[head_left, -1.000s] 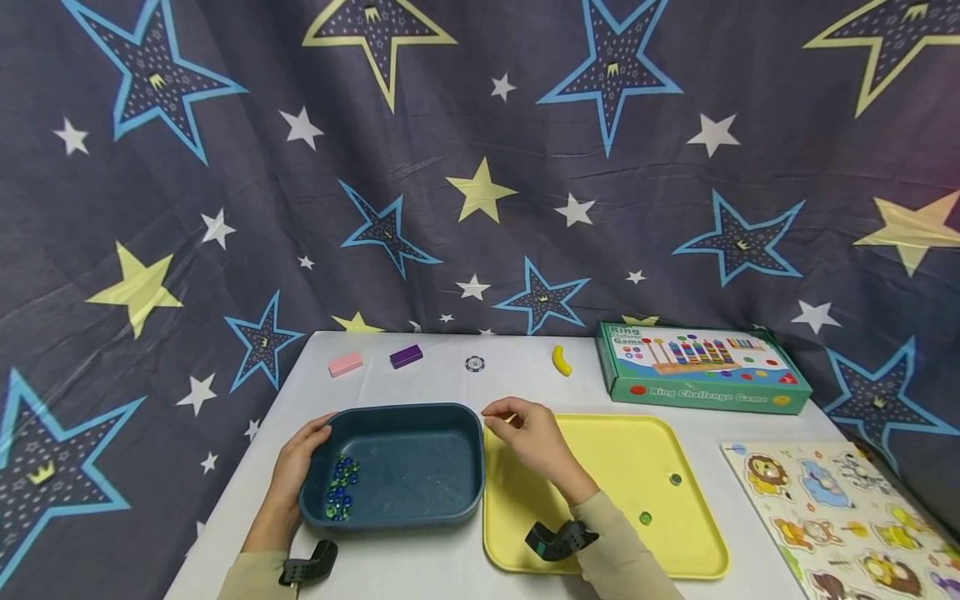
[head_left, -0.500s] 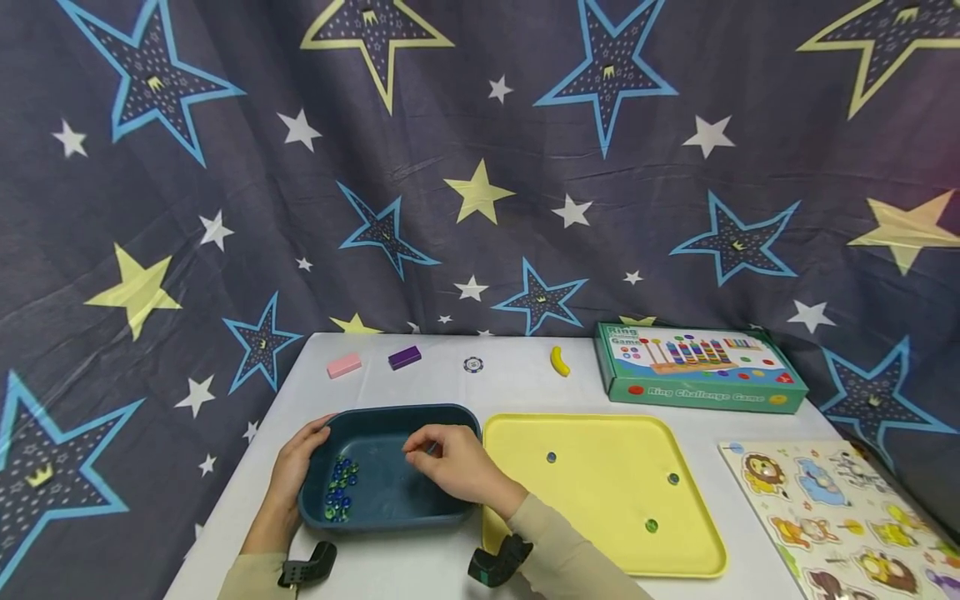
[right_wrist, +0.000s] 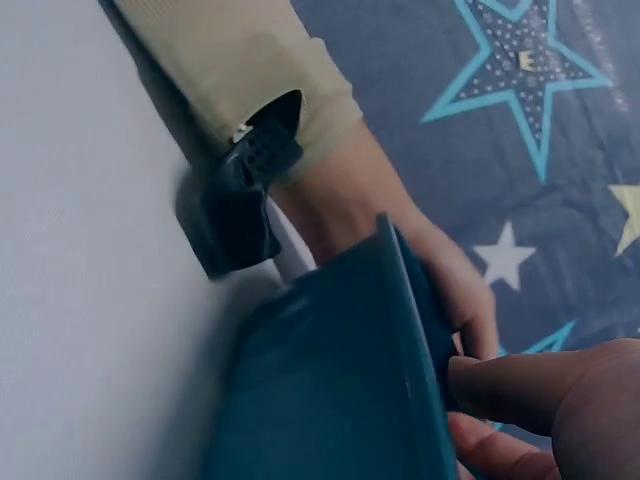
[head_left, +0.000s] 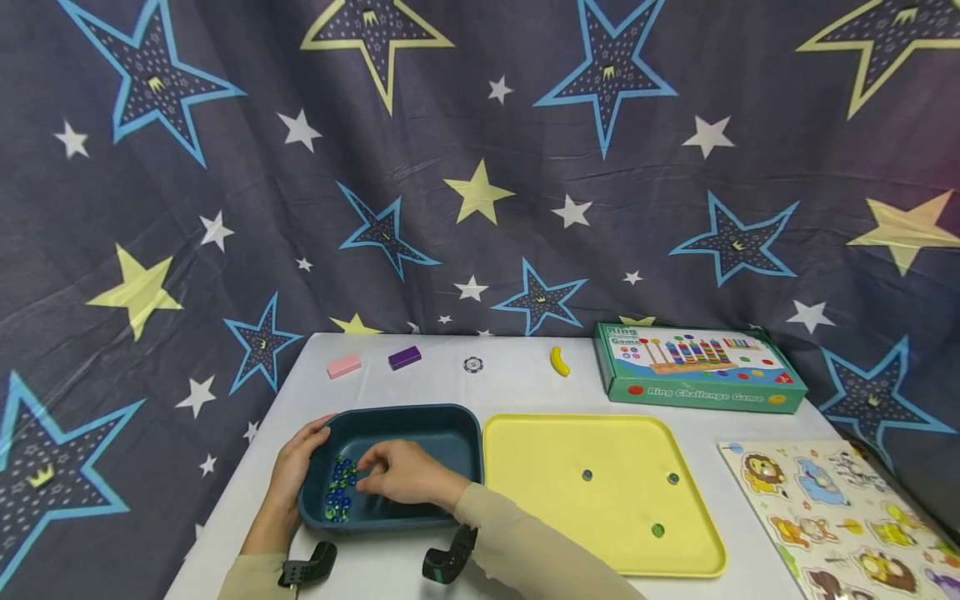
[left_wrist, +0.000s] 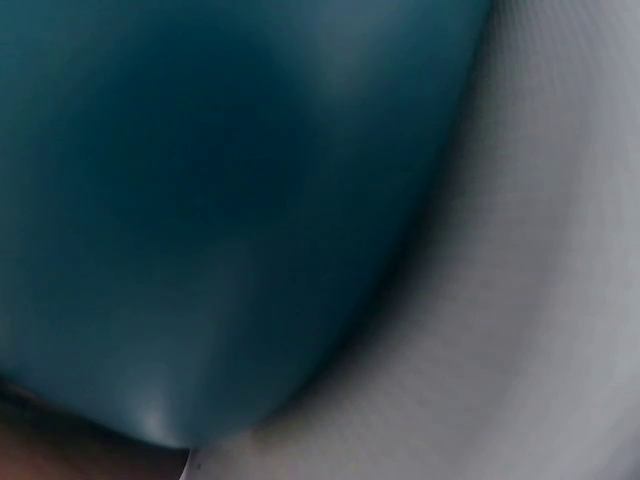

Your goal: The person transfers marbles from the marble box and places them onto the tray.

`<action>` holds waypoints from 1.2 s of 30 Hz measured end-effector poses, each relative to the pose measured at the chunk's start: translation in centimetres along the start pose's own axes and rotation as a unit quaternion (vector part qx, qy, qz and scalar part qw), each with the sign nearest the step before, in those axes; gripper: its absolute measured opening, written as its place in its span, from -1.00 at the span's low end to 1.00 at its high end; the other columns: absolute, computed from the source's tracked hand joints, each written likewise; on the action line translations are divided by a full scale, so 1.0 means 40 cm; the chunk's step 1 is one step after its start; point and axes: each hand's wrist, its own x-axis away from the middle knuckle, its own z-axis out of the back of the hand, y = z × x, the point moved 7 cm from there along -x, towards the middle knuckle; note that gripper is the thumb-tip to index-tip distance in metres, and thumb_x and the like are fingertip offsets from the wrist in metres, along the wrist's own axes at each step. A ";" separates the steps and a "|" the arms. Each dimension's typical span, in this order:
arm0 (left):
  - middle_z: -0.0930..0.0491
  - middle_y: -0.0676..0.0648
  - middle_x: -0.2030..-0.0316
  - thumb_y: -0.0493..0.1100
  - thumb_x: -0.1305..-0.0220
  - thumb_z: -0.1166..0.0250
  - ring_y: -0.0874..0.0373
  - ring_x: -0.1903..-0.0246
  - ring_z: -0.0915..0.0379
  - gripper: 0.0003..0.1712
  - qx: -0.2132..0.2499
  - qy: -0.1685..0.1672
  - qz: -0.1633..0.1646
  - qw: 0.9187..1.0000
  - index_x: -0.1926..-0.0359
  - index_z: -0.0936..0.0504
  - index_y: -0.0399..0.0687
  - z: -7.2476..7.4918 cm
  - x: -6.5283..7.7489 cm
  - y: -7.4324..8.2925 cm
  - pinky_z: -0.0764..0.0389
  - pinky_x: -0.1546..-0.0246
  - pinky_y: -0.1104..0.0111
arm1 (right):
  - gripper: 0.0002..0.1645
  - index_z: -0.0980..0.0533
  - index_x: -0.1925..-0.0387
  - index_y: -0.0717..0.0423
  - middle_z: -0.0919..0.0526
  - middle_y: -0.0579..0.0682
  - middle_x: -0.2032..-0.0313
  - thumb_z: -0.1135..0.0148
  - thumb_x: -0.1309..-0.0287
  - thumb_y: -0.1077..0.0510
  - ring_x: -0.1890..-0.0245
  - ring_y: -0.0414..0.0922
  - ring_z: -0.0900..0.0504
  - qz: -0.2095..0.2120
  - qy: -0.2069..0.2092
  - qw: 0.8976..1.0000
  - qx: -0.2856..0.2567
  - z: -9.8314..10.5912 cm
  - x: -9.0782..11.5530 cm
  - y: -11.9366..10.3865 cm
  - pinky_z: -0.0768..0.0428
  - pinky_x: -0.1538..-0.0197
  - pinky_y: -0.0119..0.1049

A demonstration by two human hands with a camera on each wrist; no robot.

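A dark teal plastic bin (head_left: 420, 521) stands on the table, with several blue and green glass marbles (head_left: 339, 500) gathered at its left end. My left hand (head_left: 288, 471) grips the bin's left end at the rim. Inside the bin, my right hand (head_left: 408, 472) is at the right side of the marbles, thumb and index finger slightly apart with nothing visible between them. In the right wrist view, the thumb (right_wrist: 510, 390) shows beside the bin wall (right_wrist: 330, 380). A yellow tray (head_left: 540, 533) sits right of the bin, bearing a green marble (head_left: 657, 530) and two darker marbles (head_left: 587, 475).
Behind the bin lie a pink block (head_left: 344, 366), a purple block (head_left: 405, 358), a poker chip (head_left: 473, 365) and a toy banana (head_left: 559, 362). A green game box (head_left: 705, 396) is at the back right, and an animal puzzle board (head_left: 825, 508) at the right edge.
My right hand has moved left from the tray's left edge into the bin, up to the marbles. On the tray, one dark marble and the green one have rolled right. My left hand stays put.
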 end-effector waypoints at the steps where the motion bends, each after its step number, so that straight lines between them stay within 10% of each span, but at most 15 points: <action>1: -0.34 0.00 -0.14 0.07 -0.34 0.02 0.12 -0.08 -0.24 -0.48 -0.001 0.000 0.001 1.000 -0.23 -0.31 -0.07 0.000 0.000 0.000 -0.33 0.02 0.43 | -0.66 -0.53 0.14 0.14 -0.55 -0.19 0.58 -0.27 -0.03 0.09 0.65 -0.21 -0.51 -0.006 -0.002 1.000 0.001 -0.005 -0.005 0.003 -0.45 0.55 -0.40; 16: -0.30 -0.03 -0.18 0.00 -0.39 0.09 0.11 -0.11 -0.20 -0.52 -0.011 0.002 0.005 1.000 -0.24 -0.29 -0.07 0.001 0.000 -0.001 -0.27 -0.04 0.38 | -0.49 -0.49 0.02 0.09 -0.49 -0.20 0.67 -0.34 0.07 0.06 0.66 -0.31 -0.44 -0.050 -0.005 0.991 0.125 -0.059 -0.033 0.032 -0.37 0.49 -0.46; 36: -0.39 0.03 -0.10 0.02 -0.36 0.05 0.13 -0.06 -0.24 -0.51 -0.010 0.010 -0.002 1.000 -0.22 -0.32 -0.09 0.004 0.002 0.002 -0.30 0.02 0.42 | -0.93 -0.65 0.44 -0.06 -0.58 -0.37 0.58 -0.35 0.08 0.14 0.52 -0.47 -0.44 0.002 -0.039 0.989 0.145 -0.087 -0.034 0.023 -0.40 0.31 -0.59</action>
